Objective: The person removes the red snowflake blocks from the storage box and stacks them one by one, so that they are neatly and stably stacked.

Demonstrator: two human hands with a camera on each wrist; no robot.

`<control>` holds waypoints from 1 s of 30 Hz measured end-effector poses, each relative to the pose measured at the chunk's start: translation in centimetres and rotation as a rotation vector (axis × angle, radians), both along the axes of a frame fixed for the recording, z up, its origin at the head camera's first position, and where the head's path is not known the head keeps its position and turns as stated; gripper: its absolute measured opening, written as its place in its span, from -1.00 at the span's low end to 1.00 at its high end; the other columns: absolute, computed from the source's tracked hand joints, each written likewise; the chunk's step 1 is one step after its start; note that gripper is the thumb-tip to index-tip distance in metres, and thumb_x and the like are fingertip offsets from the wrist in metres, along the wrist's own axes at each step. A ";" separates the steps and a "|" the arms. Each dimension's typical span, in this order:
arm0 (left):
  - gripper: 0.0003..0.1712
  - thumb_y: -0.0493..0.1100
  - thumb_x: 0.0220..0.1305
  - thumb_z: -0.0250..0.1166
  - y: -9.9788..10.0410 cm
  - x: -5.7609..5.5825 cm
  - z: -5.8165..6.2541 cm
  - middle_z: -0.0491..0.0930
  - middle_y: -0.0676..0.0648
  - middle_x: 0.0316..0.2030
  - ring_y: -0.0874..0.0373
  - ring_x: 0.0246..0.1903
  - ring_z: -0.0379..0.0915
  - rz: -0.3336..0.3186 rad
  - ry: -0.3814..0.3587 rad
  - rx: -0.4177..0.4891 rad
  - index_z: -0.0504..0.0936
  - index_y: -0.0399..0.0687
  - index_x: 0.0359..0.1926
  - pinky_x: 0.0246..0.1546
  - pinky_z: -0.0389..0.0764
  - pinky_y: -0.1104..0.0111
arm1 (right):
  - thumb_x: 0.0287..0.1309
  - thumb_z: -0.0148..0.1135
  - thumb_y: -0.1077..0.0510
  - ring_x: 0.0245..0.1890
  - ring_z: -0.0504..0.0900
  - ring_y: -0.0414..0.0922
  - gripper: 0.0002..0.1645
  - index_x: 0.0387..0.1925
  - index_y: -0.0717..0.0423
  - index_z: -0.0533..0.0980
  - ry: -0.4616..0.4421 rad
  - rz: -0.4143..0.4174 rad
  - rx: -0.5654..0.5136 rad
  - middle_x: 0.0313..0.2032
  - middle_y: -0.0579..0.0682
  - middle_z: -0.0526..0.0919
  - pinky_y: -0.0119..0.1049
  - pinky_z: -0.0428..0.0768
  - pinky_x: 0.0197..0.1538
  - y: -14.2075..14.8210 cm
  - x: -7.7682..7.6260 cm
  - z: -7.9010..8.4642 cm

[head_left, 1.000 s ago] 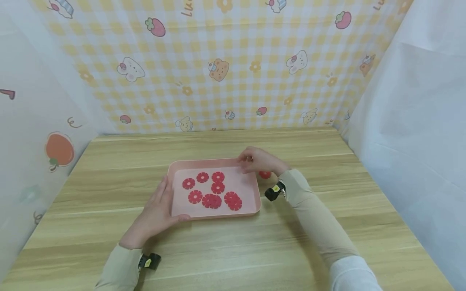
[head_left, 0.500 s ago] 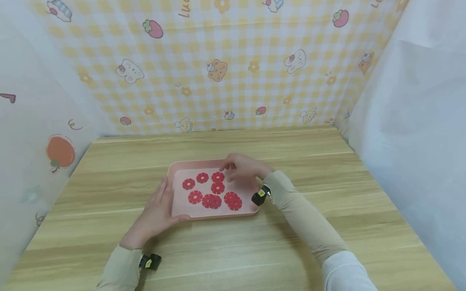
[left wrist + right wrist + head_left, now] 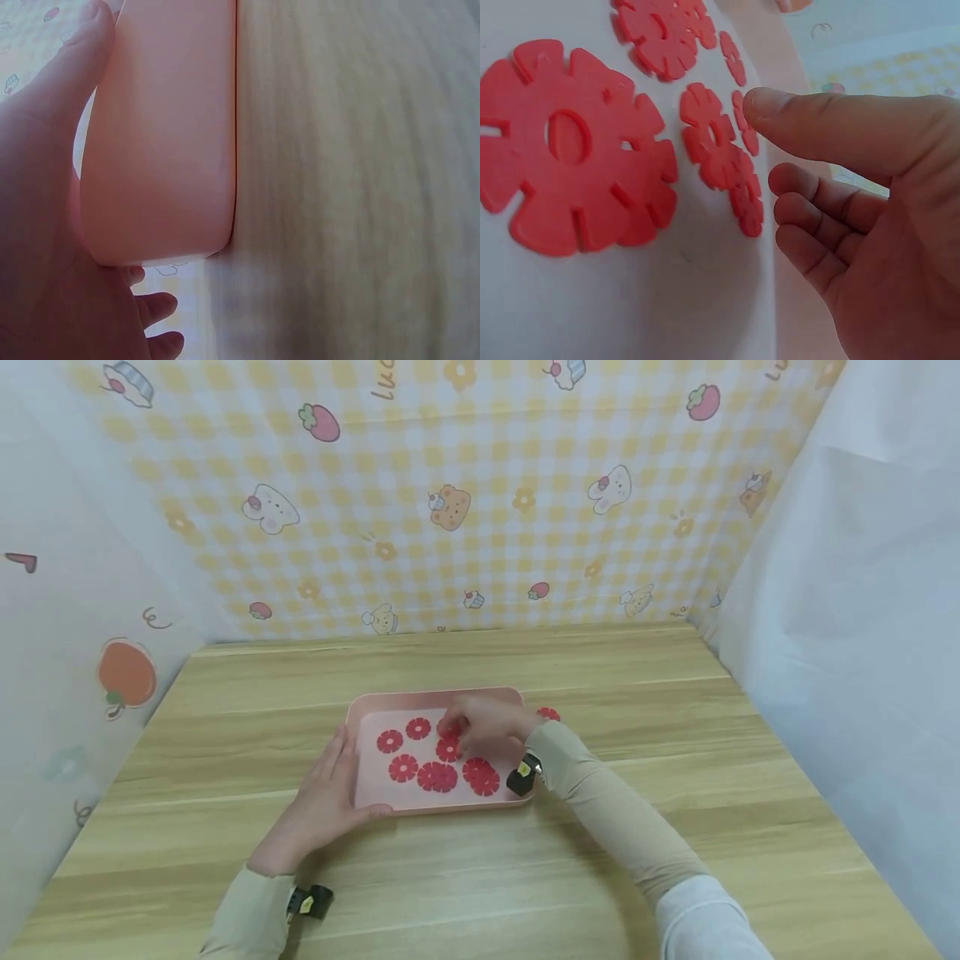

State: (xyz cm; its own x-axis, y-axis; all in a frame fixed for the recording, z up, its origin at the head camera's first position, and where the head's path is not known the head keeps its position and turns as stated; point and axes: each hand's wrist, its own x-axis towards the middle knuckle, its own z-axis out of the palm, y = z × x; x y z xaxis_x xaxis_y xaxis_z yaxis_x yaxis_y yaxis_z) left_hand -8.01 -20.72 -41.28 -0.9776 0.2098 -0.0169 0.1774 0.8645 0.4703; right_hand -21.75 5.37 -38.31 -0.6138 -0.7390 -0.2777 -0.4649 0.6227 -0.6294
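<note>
A shallow pink tray (image 3: 431, 699) lies on the table, holding several red notched plastic discs (image 3: 402, 767), each with a centre hole; some overlap. My left hand (image 3: 322, 793) holds the tray's near left corner, fingers along the left side and thumb at the front rim. The left wrist view shows the tray's outer wall (image 3: 161, 135) against that thumb (image 3: 88, 45). Over the tray, my right hand (image 3: 487, 722) reaches down to the discs at the back middle, partly covering them. In the right wrist view its thumb and visible fingers (image 3: 802, 210) are apart, with nothing seen between them.
One more red disc (image 3: 549, 714) lies on the wooden table (image 3: 637, 677) just right of the tray, partly behind the right wrist. A yellow checked cloth (image 3: 375, 510) hangs behind the table, with white sheets (image 3: 847, 610) at both sides.
My right hand has moved left and nearer from the tray's far right corner to the discs at the back middle. My left hand and the tray have stayed in place.
</note>
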 end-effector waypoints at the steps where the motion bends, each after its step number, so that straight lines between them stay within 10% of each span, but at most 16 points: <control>1: 0.48 0.47 -0.16 0.35 0.0 0.0 0.0 -0.29 -0.33 0.48 -0.27 0.45 -0.33 0.000 -0.002 -0.001 -0.21 -0.31 0.48 0.31 0.01 -0.27 | -0.07 0.49 0.18 -0.13 0.51 -0.16 -0.52 -0.02 -0.04 0.61 0.001 0.007 0.004 -0.12 -0.16 0.58 -0.40 0.56 -0.05 -0.1 0.0 0.0; 30: 0.48 0.43 -0.18 0.40 0.0 0.0 0.1 -0.27 -0.34 0.48 -0.30 0.44 -0.30 0.003 -0.003 0.023 -0.20 -0.30 0.48 0.29 0.03 -0.28 | -0.08 0.50 0.11 -0.16 0.48 -0.20 -0.43 0.05 -0.07 0.55 0.099 -0.042 0.098 -0.14 -0.20 0.56 -0.43 0.55 -0.04 -0.7 0.3 -0.9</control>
